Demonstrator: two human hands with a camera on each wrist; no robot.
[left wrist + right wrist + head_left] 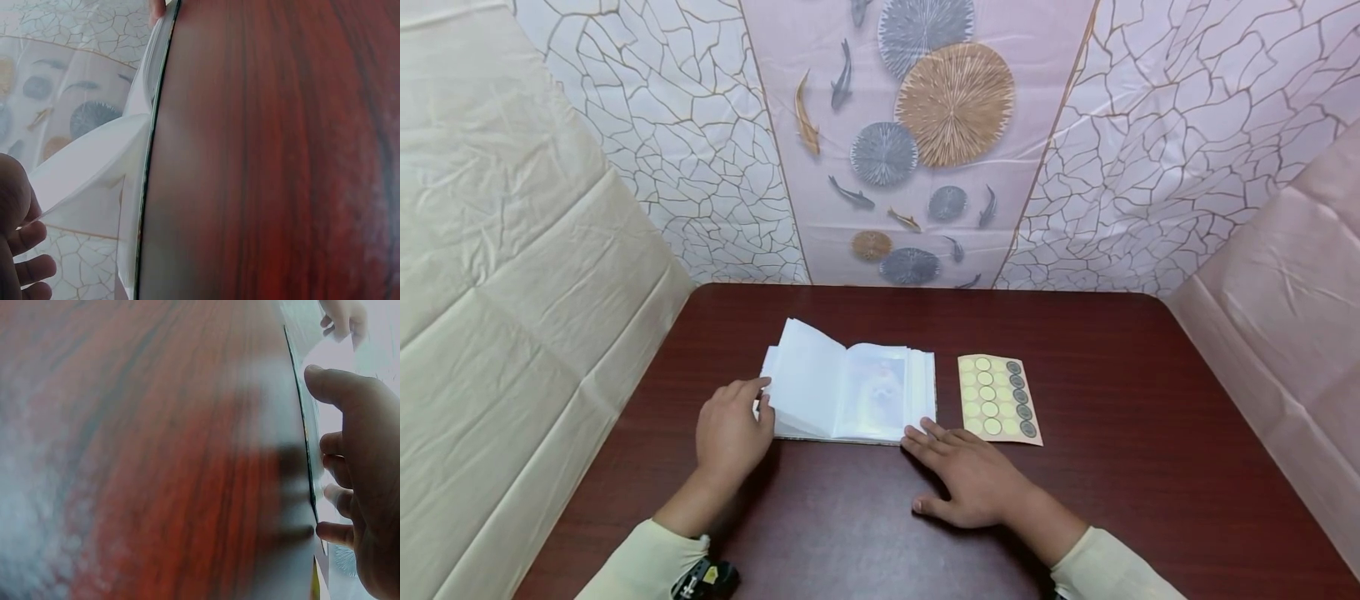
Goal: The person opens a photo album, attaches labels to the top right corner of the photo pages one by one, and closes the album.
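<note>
A small photo album (876,396) lies spread on the table, its right side showing a pale, glare-washed picture. My left hand (732,427) is at its left edge and pinches a raised white page (807,379) between thumb and fingers. In the left wrist view that page (94,153) bows up from the album, its outer edge at the thumb and fingers of the left hand (14,200). Fingers spread, my right hand (973,475) rests its fingertips on the album's lower right corner. The right wrist view has this hand (375,456) along the album's near edge.
To the right of the album lies a sheet of round stickers (998,400), yellow ones with a column of dark grey ones. The dark red wooden table (1120,467) meets a patterned cloth backdrop (917,217) behind and pale cloth at both sides.
</note>
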